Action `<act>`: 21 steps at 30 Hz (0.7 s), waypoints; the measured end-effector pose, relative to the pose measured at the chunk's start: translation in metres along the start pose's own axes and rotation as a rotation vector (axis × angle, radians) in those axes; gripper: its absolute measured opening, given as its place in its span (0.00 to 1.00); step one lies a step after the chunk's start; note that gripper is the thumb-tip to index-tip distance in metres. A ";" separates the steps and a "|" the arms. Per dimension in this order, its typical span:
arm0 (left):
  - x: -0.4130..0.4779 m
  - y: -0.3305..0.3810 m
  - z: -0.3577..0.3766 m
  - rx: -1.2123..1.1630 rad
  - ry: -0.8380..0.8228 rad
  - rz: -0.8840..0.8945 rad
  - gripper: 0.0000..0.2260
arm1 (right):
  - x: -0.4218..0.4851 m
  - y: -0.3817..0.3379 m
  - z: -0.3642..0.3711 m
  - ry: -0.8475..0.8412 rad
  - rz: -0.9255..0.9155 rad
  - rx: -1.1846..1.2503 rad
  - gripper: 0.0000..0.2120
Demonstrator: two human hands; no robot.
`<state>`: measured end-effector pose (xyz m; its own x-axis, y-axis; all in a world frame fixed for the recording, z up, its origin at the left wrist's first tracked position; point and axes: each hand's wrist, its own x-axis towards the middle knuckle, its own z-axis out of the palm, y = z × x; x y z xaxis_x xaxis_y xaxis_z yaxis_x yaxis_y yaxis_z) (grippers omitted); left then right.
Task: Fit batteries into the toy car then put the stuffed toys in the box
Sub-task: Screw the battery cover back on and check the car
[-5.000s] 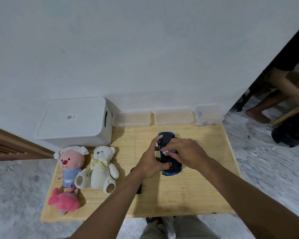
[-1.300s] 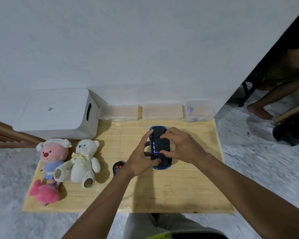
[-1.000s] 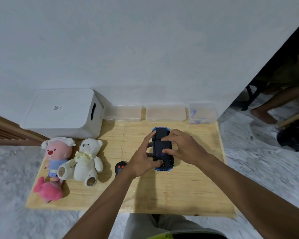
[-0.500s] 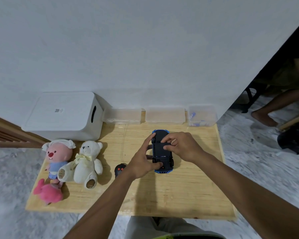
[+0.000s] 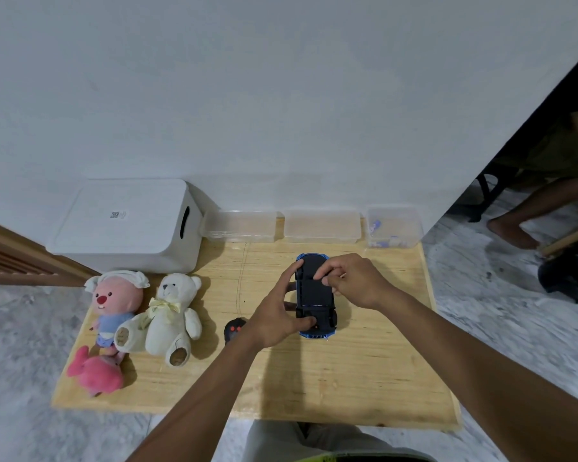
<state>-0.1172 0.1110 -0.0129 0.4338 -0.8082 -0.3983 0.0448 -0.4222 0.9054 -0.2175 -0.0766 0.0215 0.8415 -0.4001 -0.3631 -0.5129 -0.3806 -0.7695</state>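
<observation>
Soft bright light from the left; gray shadows fall to the right on the table; the floor looks smeary

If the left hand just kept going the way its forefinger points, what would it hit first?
The left hand already holds the toy car, so it would push that; beyond it, probably the middle clear container, though depth is unclear.

Wooden table: stuffed toys left, remote middle, upturned toy car.
</observation>
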 end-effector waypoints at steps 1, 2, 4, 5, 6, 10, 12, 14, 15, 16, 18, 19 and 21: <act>0.000 0.000 0.000 0.001 0.000 -0.001 0.48 | 0.000 -0.001 0.000 0.001 -0.001 0.004 0.12; 0.000 0.000 -0.001 0.001 0.000 -0.002 0.48 | 0.000 -0.002 0.000 0.002 0.001 0.009 0.11; 0.000 0.001 -0.002 0.000 0.002 -0.003 0.48 | 0.001 -0.002 0.001 0.003 0.010 0.023 0.11; 0.000 0.001 -0.003 0.000 0.002 -0.004 0.48 | 0.002 -0.002 0.001 0.005 0.011 0.026 0.12; 0.000 0.001 -0.003 -0.001 0.003 -0.003 0.47 | 0.002 -0.003 0.002 0.008 0.010 0.023 0.11; -0.001 0.002 -0.004 -0.013 0.010 -0.006 0.47 | 0.001 -0.010 0.007 0.040 -0.024 -0.069 0.09; -0.001 0.002 -0.004 -0.024 0.016 -0.005 0.47 | 0.000 -0.011 0.012 0.098 -0.072 -0.172 0.07; 0.000 0.003 -0.005 -0.028 0.016 0.003 0.47 | -0.002 -0.011 0.016 0.151 -0.096 -0.252 0.06; 0.000 0.002 -0.005 -0.024 0.014 0.008 0.47 | -0.003 -0.009 0.019 0.165 -0.092 -0.267 0.06; 0.000 0.002 -0.005 -0.017 0.012 0.011 0.47 | -0.004 -0.008 0.021 0.176 -0.081 -0.266 0.06; -0.002 0.001 -0.004 -0.006 0.009 0.017 0.47 | -0.006 -0.004 0.024 0.202 -0.053 -0.227 0.06; -0.002 0.001 -0.003 -0.003 0.011 0.020 0.47 | -0.007 -0.003 0.025 0.220 -0.038 -0.203 0.07; -0.004 0.001 0.000 -0.001 0.017 0.022 0.47 | -0.008 0.000 0.029 0.257 -0.030 -0.167 0.09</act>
<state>-0.1187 0.1138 -0.0109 0.4501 -0.8100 -0.3759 0.0361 -0.4041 0.9140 -0.2194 -0.0492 0.0097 0.7971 -0.5763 -0.1802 -0.5272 -0.5188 -0.6730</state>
